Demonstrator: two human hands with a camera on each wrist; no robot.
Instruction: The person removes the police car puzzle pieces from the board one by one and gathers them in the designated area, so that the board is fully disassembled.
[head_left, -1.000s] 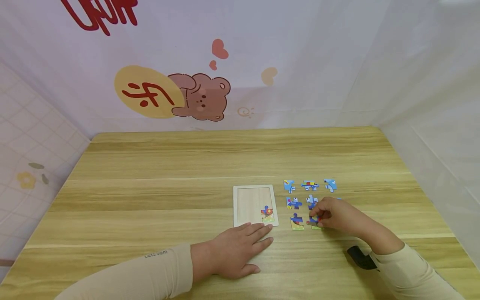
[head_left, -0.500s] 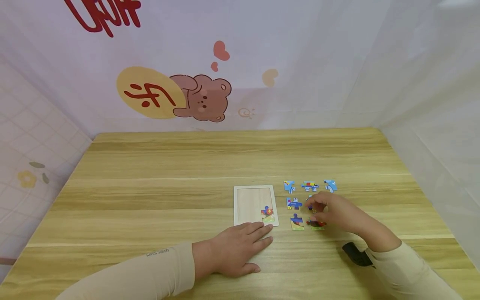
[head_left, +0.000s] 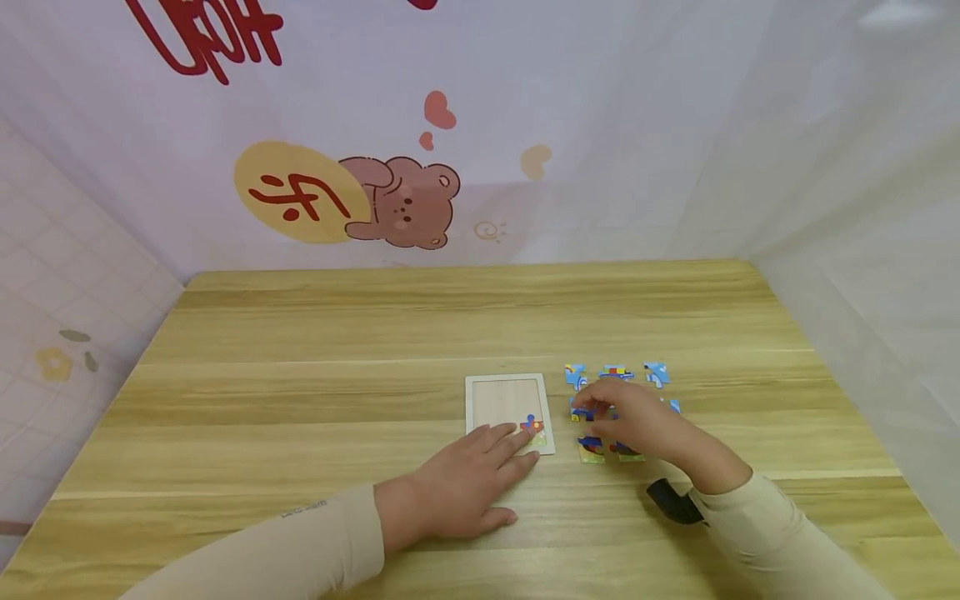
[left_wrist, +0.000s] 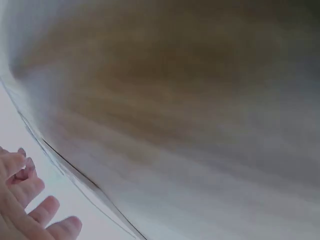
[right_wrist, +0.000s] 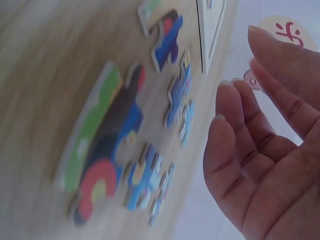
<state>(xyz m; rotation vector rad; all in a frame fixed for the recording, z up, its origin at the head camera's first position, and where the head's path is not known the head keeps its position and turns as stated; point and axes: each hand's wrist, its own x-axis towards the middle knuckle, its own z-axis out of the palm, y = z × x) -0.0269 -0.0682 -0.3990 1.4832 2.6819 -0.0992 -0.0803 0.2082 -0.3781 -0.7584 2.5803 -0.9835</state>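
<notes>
My left hand [head_left: 468,483] lies with fingers spread over the near edge of a pale wooden puzzle tray [head_left: 470,408]. Its fingertips reach a jigsaw piece [head_left: 531,422] in the tray's near right corner. In the left wrist view only this hand's fingers [left_wrist: 45,210] show, at the lower left. To the right of the tray, my right hand [head_left: 637,421] hovers over loose jigsaw pieces, hiding some. Seen from the right wrist, that hand [right_wrist: 265,145] has gently bent fingers with nothing between them. A green, black and red jigsaw piece [right_wrist: 102,145] lies closest there.
Several blue pieces lie in rows on the wood-grain table [head_left: 315,375], including a top-left piece [head_left: 574,375] and a top-right piece [head_left: 656,374]. A black wrist device [head_left: 672,502] sits at the right cuff. A white printed curtain [head_left: 615,125] stands behind the table.
My right hand has moved left, from the near middle pieces to above the pieces closest to the tray. My left fingers have slid slightly farther onto the tray, over its piece.
</notes>
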